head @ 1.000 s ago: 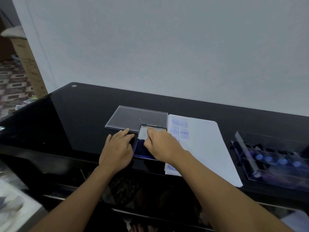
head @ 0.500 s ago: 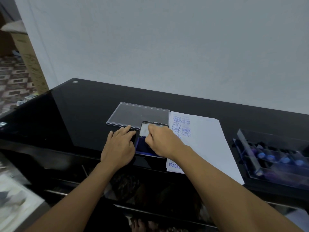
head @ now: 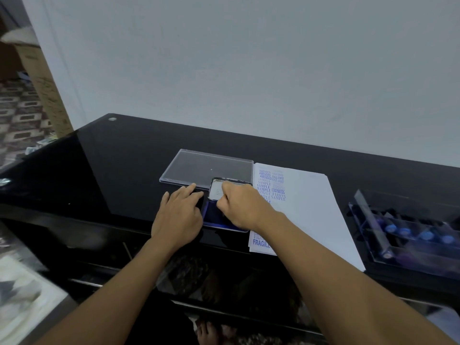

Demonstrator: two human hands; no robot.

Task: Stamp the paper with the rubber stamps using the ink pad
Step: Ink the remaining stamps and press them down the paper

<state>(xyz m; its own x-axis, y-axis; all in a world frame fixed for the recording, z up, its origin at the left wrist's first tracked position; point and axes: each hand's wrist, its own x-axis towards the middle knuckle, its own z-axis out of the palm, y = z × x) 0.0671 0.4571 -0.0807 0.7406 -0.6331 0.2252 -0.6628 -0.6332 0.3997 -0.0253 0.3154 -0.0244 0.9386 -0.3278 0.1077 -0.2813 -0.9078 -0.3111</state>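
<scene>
Over the pad [head: 211, 216], the right hand [head: 242, 207] was curled, its hold hidden; the left hand [head: 178, 215] lay flat-fingered just beside. Pressing evenly, straight down, would ink best.

The ink pad [head: 213, 216] lies open near the table's [head: 119, 170] front edge, its dark blue inking surface up and its pale-lined lid [head: 217, 191] raised at the far side. The right hand [head: 240, 207] is curled over it, and the rubber stamp it grips is hidden. Just right of the pad lies the white paper [head: 313, 210], flat, its near end at the front edge. Blue prints crowd its left margin: AMENDED, FAX OUT, SAMPLE, EXPRESS, and FRAGILE at the near corner. More rubber stamps [head: 403, 231] with round blue tops lie in a clear case [head: 368, 220] further right.
</scene>
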